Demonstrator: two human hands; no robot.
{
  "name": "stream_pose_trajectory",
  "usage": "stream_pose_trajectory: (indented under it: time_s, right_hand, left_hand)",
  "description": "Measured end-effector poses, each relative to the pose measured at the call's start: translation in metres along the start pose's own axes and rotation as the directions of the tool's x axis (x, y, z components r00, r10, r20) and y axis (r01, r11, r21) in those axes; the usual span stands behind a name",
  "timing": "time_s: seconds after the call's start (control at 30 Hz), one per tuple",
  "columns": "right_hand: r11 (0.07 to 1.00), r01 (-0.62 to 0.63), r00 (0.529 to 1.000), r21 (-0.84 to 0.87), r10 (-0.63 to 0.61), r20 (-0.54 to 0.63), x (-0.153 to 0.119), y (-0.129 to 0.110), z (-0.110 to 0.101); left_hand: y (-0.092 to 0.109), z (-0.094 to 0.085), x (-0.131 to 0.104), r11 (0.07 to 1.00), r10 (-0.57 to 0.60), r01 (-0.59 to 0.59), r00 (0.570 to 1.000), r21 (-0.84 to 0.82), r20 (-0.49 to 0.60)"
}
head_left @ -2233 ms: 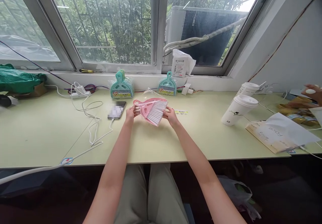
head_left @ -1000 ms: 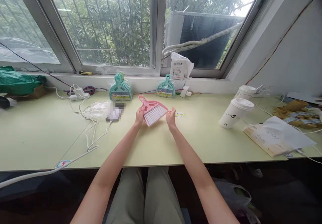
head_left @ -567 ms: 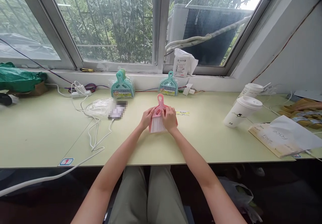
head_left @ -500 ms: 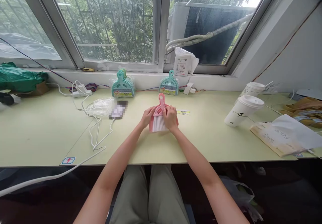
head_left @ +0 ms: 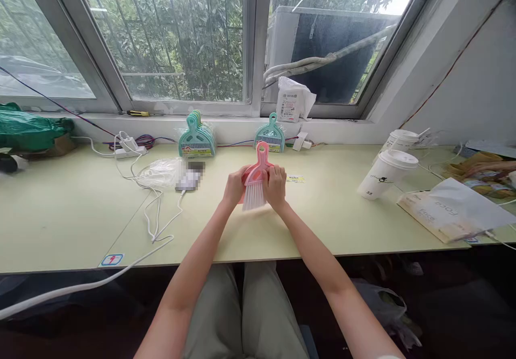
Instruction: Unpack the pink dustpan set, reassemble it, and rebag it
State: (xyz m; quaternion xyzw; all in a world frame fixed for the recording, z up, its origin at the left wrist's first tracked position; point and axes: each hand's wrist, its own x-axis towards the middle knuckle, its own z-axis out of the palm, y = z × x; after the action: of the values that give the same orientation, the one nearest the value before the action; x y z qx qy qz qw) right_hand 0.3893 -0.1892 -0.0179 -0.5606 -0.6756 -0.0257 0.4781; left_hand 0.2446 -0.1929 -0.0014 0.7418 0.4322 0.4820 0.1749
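A pink brush (head_left: 255, 192) with white bristles lies over a pink dustpan (head_left: 246, 171) that is mostly hidden behind it. Both are held above the light green table (head_left: 322, 219), handles pointing away. My left hand (head_left: 234, 187) is closed on the dustpan's left side. At the brush's right side, my right hand (head_left: 275, 187) has its fingers wrapped round the edge, thumb near the base of the handle. Just right of that hand lies a small yellow label card (head_left: 296, 179).
Teal brush sets (head_left: 196, 137) and another teal set (head_left: 270, 134) stand by the window. Left are a clear plastic wrapper (head_left: 159, 172), a phone and white cables. Right are a white cup (head_left: 387, 175) and a paper bag (head_left: 451, 211). Another person's hand (head_left: 497, 170) shows at far right.
The brush has turned and tilted against the dustpan, its bristles shifting left and its handle slightly right. Another person's hand has appeared at the far right.
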Motion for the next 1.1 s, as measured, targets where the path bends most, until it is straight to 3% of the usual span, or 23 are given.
stream_pose_trajectory:
  time_s: [0.13, 0.23, 0.3, 0.4, 0.5, 0.6, 0.67, 0.87, 1.1]
  right_hand:
    - [0.997, 0.066, 0.998, -0.037, -0.067, -0.016, -0.001, 0.000, -0.007]
    - [0.997, 0.066, 0.996, -0.050, -0.069, -0.060, 0.007, 0.012, -0.016]
    - [0.996, 0.038, 0.998, -0.082, -0.042, -0.043, 0.015, 0.026, -0.021]
    - [0.979, 0.024, 0.993, -0.204, 0.001, 0.122, 0.023, 0.049, -0.021]
    - [0.940, 0.057, 0.944, -0.335, 0.058, 0.324, 0.021, 0.068, -0.015]
    - [0.916, 0.078, 0.900, -0.394, 0.105, 0.423, 0.015, 0.077, -0.008]
    - [0.906, 0.083, 0.900, -0.415, 0.110, 0.421, 0.013, 0.078, -0.005]
    - [0.886, 0.081, 0.934, -0.457, 0.093, 0.346, 0.015, 0.074, -0.005]
    - [0.879, 0.015, 0.897, -0.477, 0.199, 0.395, 0.010, 0.068, 0.000]
  left_hand:
    - [-0.002, -0.013, 0.003, 0.983, -0.066, 0.081, 0.994, 0.167, -0.092]
    - [-0.020, -0.032, 0.007, 0.954, -0.138, 0.195, 0.960, 0.226, -0.245]
    - [-0.037, -0.045, 0.008, 0.939, -0.203, 0.269, 0.936, 0.215, -0.286]
    - [-0.062, -0.054, 0.006, 0.869, -0.365, 0.410, 0.909, 0.275, -0.201]
    - [-0.080, -0.051, 0.000, 0.760, -0.488, 0.477, 0.868, 0.441, -0.097]
    - [-0.088, -0.047, -0.004, 0.688, -0.489, 0.440, 0.869, 0.578, -0.079]
    - [-0.089, -0.046, -0.006, 0.686, -0.457, 0.412, 0.885, 0.600, -0.085]
    - [-0.087, -0.047, -0.006, 0.695, -0.452, 0.479, 0.871, 0.537, -0.193]
    - [-0.092, -0.045, -0.007, 0.699, -0.460, 0.482, 0.869, 0.527, -0.184]
